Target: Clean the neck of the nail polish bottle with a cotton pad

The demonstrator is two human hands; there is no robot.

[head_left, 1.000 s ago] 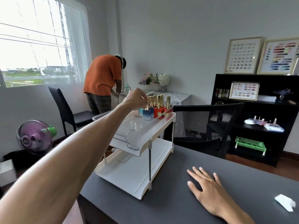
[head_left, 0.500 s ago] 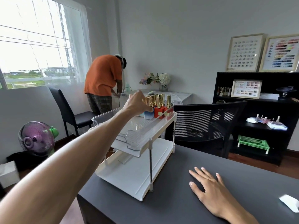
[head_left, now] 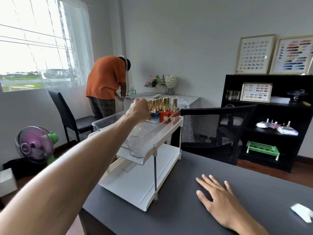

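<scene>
My left hand [head_left: 139, 110] has its grip closed around the blue nail polish bottle [head_left: 155, 116] in the rack's clear tray [head_left: 135, 141], my right hand [head_left: 218, 199] lies flat and empty on the tabletop [head_left: 186, 214], so uncapping and wiping with the cotton pad [head_left: 302, 212] remain.

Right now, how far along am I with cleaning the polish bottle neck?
Barely started. Nothing looks done: every bottle in the clear tray still wears its gold cap. In hand: your left hand is closing on the blue bottle. Your right hand lies flat on the table. Left: lifting it out, uncapping, fetching the white pad, wiping the neck.
</scene>
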